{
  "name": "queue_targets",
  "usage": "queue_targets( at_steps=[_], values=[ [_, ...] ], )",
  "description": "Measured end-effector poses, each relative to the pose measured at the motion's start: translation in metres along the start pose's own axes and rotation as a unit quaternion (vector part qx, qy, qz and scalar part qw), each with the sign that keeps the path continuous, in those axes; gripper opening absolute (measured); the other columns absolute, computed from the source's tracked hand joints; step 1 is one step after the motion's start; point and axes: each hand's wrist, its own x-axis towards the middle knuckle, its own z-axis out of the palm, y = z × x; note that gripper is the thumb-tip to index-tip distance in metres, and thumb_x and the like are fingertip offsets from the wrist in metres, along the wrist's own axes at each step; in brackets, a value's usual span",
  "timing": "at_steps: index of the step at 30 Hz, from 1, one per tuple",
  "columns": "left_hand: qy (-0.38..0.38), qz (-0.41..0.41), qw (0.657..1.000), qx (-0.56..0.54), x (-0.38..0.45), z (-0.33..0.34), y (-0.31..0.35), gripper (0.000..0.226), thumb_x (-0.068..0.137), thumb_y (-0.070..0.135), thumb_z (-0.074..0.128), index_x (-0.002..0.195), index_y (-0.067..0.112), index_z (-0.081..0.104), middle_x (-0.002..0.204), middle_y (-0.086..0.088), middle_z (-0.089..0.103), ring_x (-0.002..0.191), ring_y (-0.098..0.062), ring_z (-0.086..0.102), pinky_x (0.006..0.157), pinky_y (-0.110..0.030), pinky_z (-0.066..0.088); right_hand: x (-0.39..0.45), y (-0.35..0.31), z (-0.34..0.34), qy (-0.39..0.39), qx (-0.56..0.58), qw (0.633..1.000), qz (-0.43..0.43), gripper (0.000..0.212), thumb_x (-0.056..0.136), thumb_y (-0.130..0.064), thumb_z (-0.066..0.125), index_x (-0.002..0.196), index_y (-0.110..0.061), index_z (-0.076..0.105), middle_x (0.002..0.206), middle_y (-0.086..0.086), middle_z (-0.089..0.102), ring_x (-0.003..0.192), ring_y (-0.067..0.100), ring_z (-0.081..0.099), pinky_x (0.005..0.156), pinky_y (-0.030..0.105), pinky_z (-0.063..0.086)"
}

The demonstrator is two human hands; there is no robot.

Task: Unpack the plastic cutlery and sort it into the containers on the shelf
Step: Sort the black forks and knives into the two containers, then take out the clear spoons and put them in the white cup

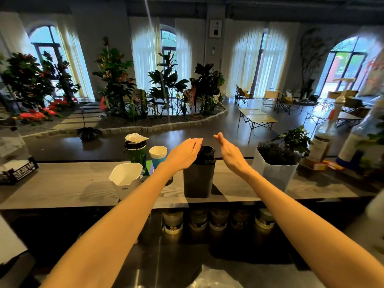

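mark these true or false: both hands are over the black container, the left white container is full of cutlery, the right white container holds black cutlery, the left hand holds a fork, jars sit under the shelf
1. Both hands, left hand and right hand, are over the black container: true.
2. The left white container is full of cutlery: false, it looks empty.
3. The right white container holds black cutlery: true.
4. The left hand holds a fork: false, its fingers are straight and hold nothing.
5. Jars sit under the shelf: true.
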Motion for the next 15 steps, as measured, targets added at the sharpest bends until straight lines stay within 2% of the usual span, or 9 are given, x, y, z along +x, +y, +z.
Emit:
queue_targets(
  at_steps=[2,4,6,8,12,15],
  values=[
    [0.035,0.013,0.999,-0.025,-0.011,-0.006,0.002,0.047,0.11,0.035,0.025,0.149,0.017,0.045,0.152,-0.003,0.047,0.142,-0.023,0.04,0.113,-0.037,0.033,-0.014,0.006,-0.006,0.051,0.057,0.997,0.003,0.077,0.099,-0.067,0.019,0.145,-0.016,0.054,0.15,0.006,0.054,0.141,0.022,0.047,0.12,0.042,0.033],
    [0.101,0.025,0.992,-0.065,-0.03,-0.006,0.01,0.04,0.11,0.031,0.032,0.13,0.009,0.059,0.131,-0.01,0.06,0.123,-0.026,0.053,0.101,-0.037,0.04,-0.038,0.011,-0.01,0.073,0.1,0.992,0.009,0.07,0.102,-0.062,0.022,0.132,-0.017,0.065,0.134,0.003,0.066,0.125,0.017,0.061,0.11,0.039,0.045],
    [0.158,0.042,0.982,-0.09,-0.059,0.002,0.023,0.035,0.108,0.029,0.039,0.118,0.008,0.064,0.114,-0.009,0.064,0.108,-0.024,0.057,0.092,-0.036,0.044,-0.072,0.019,-0.009,0.073,0.137,0.988,0.026,0.063,0.106,-0.056,0.026,0.118,-0.014,0.072,0.117,0.001,0.074,0.108,0.015,0.069,0.096,0.034,0.054],
    [0.159,0.056,0.978,-0.12,-0.096,0.018,0.034,0.032,0.107,0.033,0.043,0.11,0.011,0.066,0.102,-0.005,0.067,0.096,-0.018,0.061,0.083,-0.034,0.048,-0.113,0.034,-0.001,0.047,0.168,0.983,0.062,0.06,0.107,-0.051,0.029,0.109,-0.012,0.074,0.106,0.002,0.077,0.097,0.015,0.073,0.086,0.029,0.057],
    [0.031,0.009,0.978,-0.208,-0.172,0.079,0.04,0.032,0.105,0.035,0.049,0.091,0.013,0.068,0.078,0.0,0.071,0.074,-0.013,0.069,0.072,-0.034,0.056,-0.2,0.084,0.033,-0.027,0.234,0.959,0.157,0.052,0.109,-0.042,0.036,0.094,-0.01,0.074,0.091,0.011,0.078,0.082,0.022,0.076,0.074,0.027,0.061],
    [-0.101,-0.024,0.963,-0.249,-0.222,0.123,0.039,0.035,0.106,0.029,0.049,0.087,0.009,0.07,0.075,-0.003,0.073,0.07,-0.013,0.071,0.071,-0.033,0.059,-0.257,0.131,0.065,-0.136,0.218,0.936,0.24,0.039,0.109,-0.029,0.044,0.094,-0.004,0.071,0.091,0.017,0.076,0.082,0.026,0.076,0.078,0.036,0.063]
  ],
)
